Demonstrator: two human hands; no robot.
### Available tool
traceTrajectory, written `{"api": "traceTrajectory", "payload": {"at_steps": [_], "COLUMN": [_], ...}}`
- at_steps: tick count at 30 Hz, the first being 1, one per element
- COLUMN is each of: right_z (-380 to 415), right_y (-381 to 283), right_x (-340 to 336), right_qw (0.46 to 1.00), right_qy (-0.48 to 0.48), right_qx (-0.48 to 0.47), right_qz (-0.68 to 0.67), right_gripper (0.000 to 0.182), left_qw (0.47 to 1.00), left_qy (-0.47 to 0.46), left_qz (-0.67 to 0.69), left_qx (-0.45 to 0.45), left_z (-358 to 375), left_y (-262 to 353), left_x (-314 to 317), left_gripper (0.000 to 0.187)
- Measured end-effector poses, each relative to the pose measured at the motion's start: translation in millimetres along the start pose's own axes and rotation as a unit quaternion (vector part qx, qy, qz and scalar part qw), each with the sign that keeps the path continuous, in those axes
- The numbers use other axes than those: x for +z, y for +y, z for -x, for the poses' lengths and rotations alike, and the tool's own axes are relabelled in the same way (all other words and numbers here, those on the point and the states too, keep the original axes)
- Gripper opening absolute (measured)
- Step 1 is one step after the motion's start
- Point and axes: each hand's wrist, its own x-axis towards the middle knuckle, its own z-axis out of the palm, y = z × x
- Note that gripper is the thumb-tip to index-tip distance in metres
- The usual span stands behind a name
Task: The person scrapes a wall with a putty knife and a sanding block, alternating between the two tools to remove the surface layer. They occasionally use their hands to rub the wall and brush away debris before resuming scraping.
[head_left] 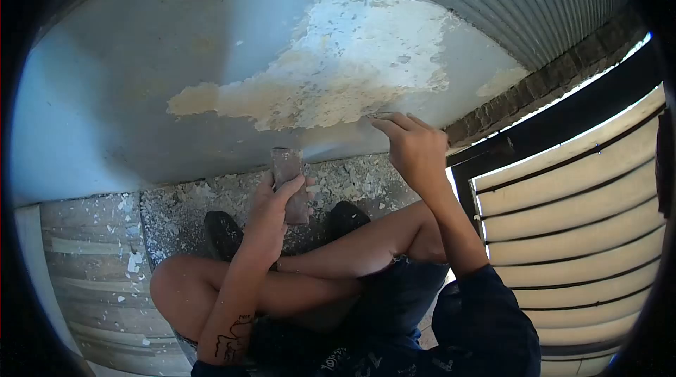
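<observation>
My left hand (271, 204) is wrapped around a flat, worn grey-brown rectangular block (287, 165) dusted with white specks, held upright over the floor in front of the wall. My right hand (415, 144) is raised at the wall, its fingers pinched together near the lower edge of the bare patch (352, 60). A thin sliver shows at those fingertips, too small to name. Grey-blue paint (183, 46) surrounds the patch, where pale plaster is exposed with a ragged, flaking border.
Paint chips cover the dark floor strip (190, 208) along the wall's foot. Pale floor tiles (84, 250) lie to the left. My crossed legs (317, 257) and dark shoes (224, 232) are close below. On the right stands a black-framed barred gate (563, 215); corrugated sheeting (521, 3) is above.
</observation>
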Motion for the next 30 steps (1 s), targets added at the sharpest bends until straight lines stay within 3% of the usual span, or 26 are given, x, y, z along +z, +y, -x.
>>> {"api": "traceTrajectory", "payload": {"at_steps": [2, 5, 14, 18, 20, 23, 26, 30], "right_z": [8.0, 4.5, 2.6, 1.6, -1.0, -0.3, -4.3, -1.4], "right_y": [8.6, -4.9, -12.7, -13.9, -18.6, -15.8, -22.3, -16.8], "right_x": [17.0, 6.7, 13.4, 13.5, 5.4, 18.4, 4.0, 19.9], "right_qw": [0.999, 0.998, 0.996, 0.999, 0.996, 0.998, 0.995, 0.998], "right_qy": [-0.041, 0.055, 0.079, 0.033, 0.086, 0.018, 0.075, 0.031], "right_qx": [0.008, 0.025, 0.039, 0.04, 0.028, 0.052, 0.061, 0.049], "right_qz": [0.014, -0.005, -0.009, 0.01, -0.011, -0.003, -0.023, -0.014], "right_gripper": [0.036, 0.034, 0.032, 0.033, 0.032, 0.031, 0.03, 0.03], "left_qw": [1.0, 1.0, 1.0, 1.0, 1.0, 1.0, 1.0, 1.0], "left_qy": [-0.004, -0.011, -0.005, -0.005, -0.005, -0.01, -0.025, -0.014], "left_qz": [-0.003, 0.008, 0.001, -0.002, 0.004, 0.001, 0.003, 0.008], "left_qx": [-0.002, 0.007, 0.002, 0.002, 0.004, 0.002, -0.001, 0.007], "left_z": [5.6, -3.3, -0.4, 0.1, 1.6, 2.9, 2.6, 2.1], "left_y": [-0.9, 1.4, 3.0, 1.6, 2.5, 3.4, 3.9, 4.2], "left_x": [3.7, -0.8, 1.5, 0.4, 1.6, 2.0, 0.3, 1.6], "left_gripper": [0.032, 0.032, 0.031, 0.032, 0.033, 0.033, 0.034, 0.032]}}
